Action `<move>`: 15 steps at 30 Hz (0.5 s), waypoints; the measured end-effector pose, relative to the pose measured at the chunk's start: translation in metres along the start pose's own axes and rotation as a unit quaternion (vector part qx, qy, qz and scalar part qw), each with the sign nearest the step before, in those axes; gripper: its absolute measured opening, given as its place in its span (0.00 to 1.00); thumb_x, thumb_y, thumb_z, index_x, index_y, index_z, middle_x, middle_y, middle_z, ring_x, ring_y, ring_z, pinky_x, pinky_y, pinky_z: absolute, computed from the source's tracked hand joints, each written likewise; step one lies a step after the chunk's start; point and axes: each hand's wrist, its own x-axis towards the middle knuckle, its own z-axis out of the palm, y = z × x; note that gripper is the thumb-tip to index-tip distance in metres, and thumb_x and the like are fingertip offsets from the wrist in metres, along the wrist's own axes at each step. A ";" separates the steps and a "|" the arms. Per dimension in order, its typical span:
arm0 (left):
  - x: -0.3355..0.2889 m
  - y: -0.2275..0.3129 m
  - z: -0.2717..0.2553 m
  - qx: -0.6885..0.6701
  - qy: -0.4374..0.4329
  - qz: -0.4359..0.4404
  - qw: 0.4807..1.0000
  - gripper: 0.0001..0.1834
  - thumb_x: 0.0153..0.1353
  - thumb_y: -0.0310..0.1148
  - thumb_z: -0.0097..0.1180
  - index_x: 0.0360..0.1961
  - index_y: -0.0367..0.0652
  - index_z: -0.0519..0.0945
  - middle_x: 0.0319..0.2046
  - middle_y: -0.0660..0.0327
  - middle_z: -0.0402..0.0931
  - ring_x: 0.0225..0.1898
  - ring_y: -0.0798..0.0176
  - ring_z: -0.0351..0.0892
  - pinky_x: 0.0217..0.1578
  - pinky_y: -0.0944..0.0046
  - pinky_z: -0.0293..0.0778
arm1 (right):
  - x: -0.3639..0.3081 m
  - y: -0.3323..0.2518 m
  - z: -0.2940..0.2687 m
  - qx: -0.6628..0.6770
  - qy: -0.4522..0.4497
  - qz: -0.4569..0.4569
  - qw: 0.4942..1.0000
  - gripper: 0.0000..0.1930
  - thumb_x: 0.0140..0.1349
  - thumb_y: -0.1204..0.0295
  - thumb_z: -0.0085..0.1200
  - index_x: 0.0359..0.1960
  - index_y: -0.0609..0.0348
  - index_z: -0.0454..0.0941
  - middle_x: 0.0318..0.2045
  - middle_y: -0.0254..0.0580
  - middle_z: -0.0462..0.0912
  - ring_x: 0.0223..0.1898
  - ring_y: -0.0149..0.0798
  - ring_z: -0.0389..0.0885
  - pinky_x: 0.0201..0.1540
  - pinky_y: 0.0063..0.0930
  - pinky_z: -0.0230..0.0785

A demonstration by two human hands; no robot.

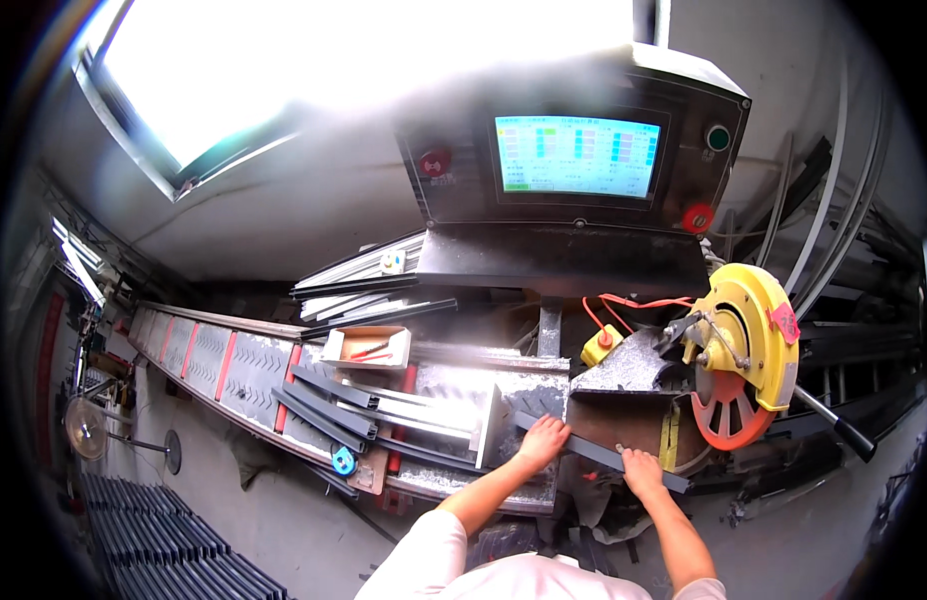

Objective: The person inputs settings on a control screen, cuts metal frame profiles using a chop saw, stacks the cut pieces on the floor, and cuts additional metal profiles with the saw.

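Note:
A short dark grey profile bar (595,452) lies slantwise across the end of the bench, its right end nearer me. My left hand (545,441) is closed over it near its left end. Farther right, my right hand (641,470) grips the same bar, fingers bent over its edge. Just beyond my right hand stands a yellow cut-off saw (748,335) with an orange lower guard (728,410) and a black handle (841,428). To the left of my left hand, a pale upright stop plate (489,427) sits on the bench.
Several grey profiles (328,408) lie on the long bench (253,365), beside a cardboard box (368,347) and a blue tape measure (344,460). A control box with a lit screen (578,155) stands behind. More dark profiles (173,540) are stacked at lower left.

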 end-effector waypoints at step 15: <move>0.040 -0.061 0.052 0.067 0.133 -0.069 0.986 0.04 0.53 0.31 0.51 0.30 0.45 0.75 0.29 0.59 0.72 0.37 0.55 0.74 0.42 0.56 0.71 | 0.080 -0.022 -0.019 -0.029 0.184 -0.014 0.982 0.20 0.40 0.70 0.66 0.37 0.55 0.73 0.38 0.42 0.75 0.46 0.46 0.74 0.49 0.41 0.67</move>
